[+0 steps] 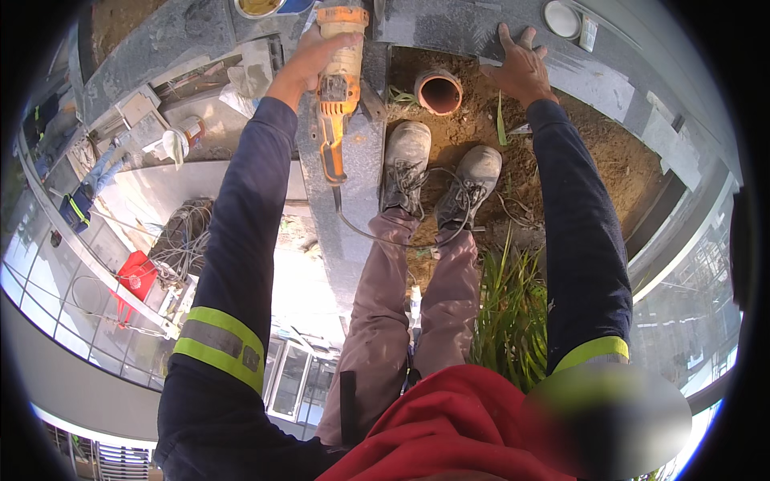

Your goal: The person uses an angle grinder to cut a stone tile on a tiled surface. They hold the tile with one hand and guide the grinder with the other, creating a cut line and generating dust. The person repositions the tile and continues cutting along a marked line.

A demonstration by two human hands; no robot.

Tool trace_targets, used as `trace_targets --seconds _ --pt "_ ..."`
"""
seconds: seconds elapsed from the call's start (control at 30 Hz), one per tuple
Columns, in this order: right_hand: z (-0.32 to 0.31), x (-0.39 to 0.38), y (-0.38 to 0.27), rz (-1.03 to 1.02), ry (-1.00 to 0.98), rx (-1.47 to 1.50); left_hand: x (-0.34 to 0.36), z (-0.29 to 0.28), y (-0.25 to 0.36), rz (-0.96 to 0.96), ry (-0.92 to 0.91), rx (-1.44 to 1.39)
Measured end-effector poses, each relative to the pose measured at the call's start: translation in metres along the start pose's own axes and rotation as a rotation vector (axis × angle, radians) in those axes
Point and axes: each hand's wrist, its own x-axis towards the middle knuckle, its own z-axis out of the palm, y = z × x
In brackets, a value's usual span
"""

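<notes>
My left hand [309, 62] grips the front end of a yellow-orange angle grinder [335, 100], its thumb laid across the body. The grinder is over a grey stone slab [365, 172]; I cannot tell whether it rests on it. Its disc end is hidden. From the handle a grey cord [361, 233] loops across my legs. Over to the right, my right hand [521, 70] has its fingers spread on the edge of another grey stone slab [449, 28], holding nothing. Between the hands, an orange pipe end [439, 94] stands in bare soil.
My boots [407, 156] stand on soil beside the left slab. Green long-leaved plants [513, 313] grow by my right leg. A white round lid [562, 19] lies on the far slab. Down to the left are a paint-stained bucket [191, 130], a red object [136, 274] and another person [80, 200].
</notes>
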Motion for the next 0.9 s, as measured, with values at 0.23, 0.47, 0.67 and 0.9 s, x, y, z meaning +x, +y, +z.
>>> trace_targets --seconds 0.23,0.47,0.67,0.9 --pt "0.024 0.001 0.016 -0.070 0.090 0.025 -0.003 0.001 -0.002 -0.017 -0.029 -0.004" --pt "0.029 0.004 0.023 -0.082 0.120 0.020 -0.006 0.002 -0.004 -0.012 -0.027 0.049" --pt "0.017 0.005 0.009 -0.039 0.055 0.002 -0.009 -0.003 -0.012 -0.013 -0.020 -0.045" --pt "0.023 0.010 0.014 -0.061 0.090 -0.003 -0.011 -0.001 -0.003 -0.022 -0.011 -0.004"
